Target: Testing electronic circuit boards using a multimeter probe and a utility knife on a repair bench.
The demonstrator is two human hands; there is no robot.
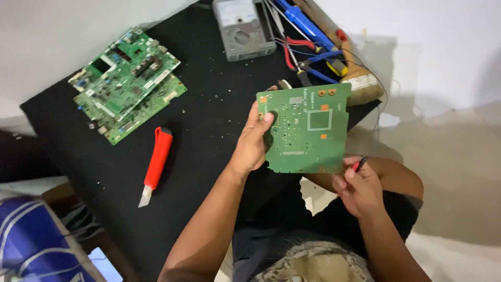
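The left hand is clamping its fingers on one green circuit board, holding it up just past the black mat's right edge, while the right hand is pinching its fingers together on one thin red and black probe at the board's bottom corner. Two more green circuit boards are lying stacked near the mat's top left corner, one red utility knife is lying in the middle, and one grey meter is sitting at the top edge beside a bunch of blue and red tools. The mat is lying on a pale floor by a white wall.
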